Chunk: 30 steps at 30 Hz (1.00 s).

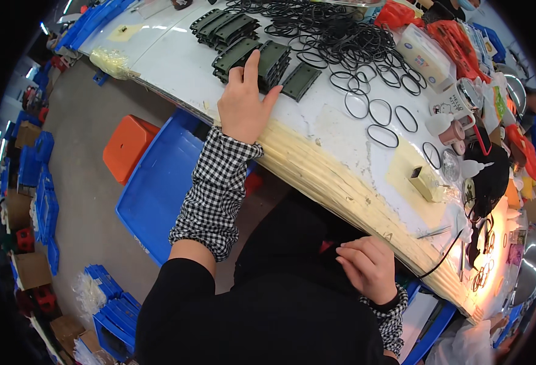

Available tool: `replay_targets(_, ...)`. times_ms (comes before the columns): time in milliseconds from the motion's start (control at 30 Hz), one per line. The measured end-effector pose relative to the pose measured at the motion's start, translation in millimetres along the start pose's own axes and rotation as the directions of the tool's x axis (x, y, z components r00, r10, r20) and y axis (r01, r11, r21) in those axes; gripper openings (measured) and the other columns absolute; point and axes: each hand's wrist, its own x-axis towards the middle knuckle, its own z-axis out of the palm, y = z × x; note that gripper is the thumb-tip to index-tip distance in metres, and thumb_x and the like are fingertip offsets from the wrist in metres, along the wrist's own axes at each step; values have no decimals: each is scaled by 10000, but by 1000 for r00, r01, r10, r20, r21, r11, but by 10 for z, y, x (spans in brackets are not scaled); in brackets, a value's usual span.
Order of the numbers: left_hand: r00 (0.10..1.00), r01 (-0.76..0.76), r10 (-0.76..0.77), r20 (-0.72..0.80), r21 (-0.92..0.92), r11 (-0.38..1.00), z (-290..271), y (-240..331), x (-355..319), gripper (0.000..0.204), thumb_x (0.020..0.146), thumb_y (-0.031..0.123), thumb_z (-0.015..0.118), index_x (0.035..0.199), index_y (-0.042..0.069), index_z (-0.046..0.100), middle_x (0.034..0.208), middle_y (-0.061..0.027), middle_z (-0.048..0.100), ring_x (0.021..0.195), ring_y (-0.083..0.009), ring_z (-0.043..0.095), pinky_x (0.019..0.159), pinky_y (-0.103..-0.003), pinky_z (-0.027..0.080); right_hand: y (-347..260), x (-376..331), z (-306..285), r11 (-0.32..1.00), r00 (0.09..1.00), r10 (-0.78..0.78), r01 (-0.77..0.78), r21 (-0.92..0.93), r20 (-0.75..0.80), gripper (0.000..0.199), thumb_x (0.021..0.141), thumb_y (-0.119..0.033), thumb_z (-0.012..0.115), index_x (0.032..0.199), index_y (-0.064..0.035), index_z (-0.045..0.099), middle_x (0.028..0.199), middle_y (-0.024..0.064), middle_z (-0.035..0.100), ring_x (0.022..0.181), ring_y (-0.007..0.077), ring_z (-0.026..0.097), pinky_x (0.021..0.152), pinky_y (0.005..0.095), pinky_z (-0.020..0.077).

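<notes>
Fingers curled in close to one another, the right hand (370, 267) hangs above a dark-clad lap (280, 243), just off the pale table edge (316, 159), seemingly at rest; whether its fingertips pinch anything cannot be told. Farther out, the left hand (243, 112) reaches over the white table (335, 125), forefinger extended and thumb spread apart from it. The forefinger lies against a stack of dark green pieces (276, 58), apparently to steady it, while a single green piece (301, 81) lies flat just right of the thumb tip, perhaps set apart for easy picking. Beyond the fingertips stand farther stacks (225, 27), like pieces laid one on another, likely to save room. To the fingers' far right spill black bands (341, 30), probably heaped loose for easy reach.
</notes>
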Motion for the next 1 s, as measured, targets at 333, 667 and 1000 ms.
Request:
replay_targets(333,999,37,-37,-4,-53,998,130,-75,120,568,766,264,781,1292,155,596,867,-103,633,657,-202,588,630,-326,508,101,-189,-59,998,998,-32,34,48,-58,164,737,-79,749,875,-52,666,846,54,640,748,222,627,625,319,504)
replay_targets(667,987,158,-152,46,-393,906,-24,-12,65,507,826,107,738,1302,41,580,1020,-89,659,823,-135,641,719,-245,535,131,-257,-140,998,994,9,-3,56,-108,189,721,-67,761,885,-47,669,860,61,652,746,227,630,624,317,505)
replay_targets(1000,586,805,202,785,-592,-36,-654,731,-364,498,896,-22,603,1369,-29,445,1244,-129,599,1074,-207,629,915,-334,547,225,269,-459,972,883,223,-167,168,-413,643,740,-61,771,1331,-32,518,1244,151,569,1065,305,580,889,376,490)
